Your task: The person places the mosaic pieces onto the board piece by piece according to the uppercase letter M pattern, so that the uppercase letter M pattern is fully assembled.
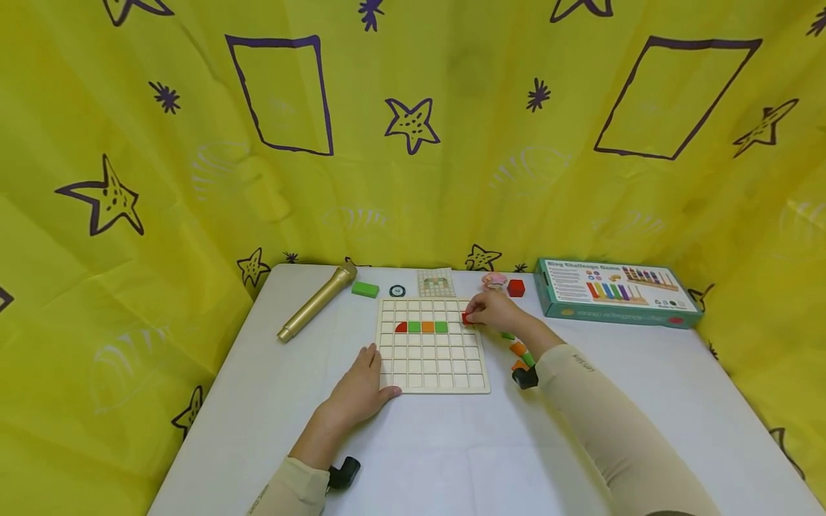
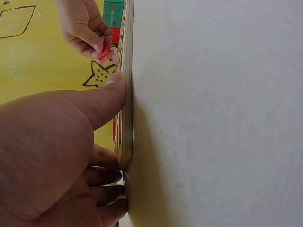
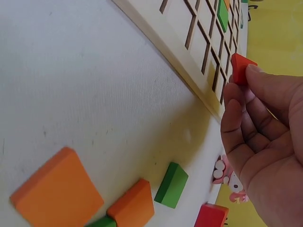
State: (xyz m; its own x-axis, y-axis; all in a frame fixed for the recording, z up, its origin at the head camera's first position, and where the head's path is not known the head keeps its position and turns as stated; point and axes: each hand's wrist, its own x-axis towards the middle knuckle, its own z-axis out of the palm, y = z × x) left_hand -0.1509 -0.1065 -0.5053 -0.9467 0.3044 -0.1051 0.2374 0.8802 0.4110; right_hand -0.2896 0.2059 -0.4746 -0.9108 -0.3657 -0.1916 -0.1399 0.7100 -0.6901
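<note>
A pale wooden grid board [image 1: 432, 382] lies on the table. One row holds a red rounded piece [image 1: 401, 327], a green tile [image 1: 414, 327], an orange tile [image 1: 428, 327] and another green tile [image 1: 442, 327]. My left hand [image 1: 358, 387] rests at the board's near left corner, thumb against the near edge and fingers along the left side. Above the board's right side, my right hand [image 1: 497, 312] pinches a small red piece [image 3: 240, 68] between thumb and fingers. Its full shape is partly hidden by the fingertips.
Loose orange [image 3: 59, 191] and green pieces [image 3: 172, 184] lie right of the board. Behind it stand a pattern card [image 1: 436, 283], a round dial-like disc [image 1: 397, 291], a green block [image 1: 365, 289] and a red block [image 1: 516, 288]. A gold microphone [image 1: 316, 304] lies left, a game box [image 1: 619, 292] right.
</note>
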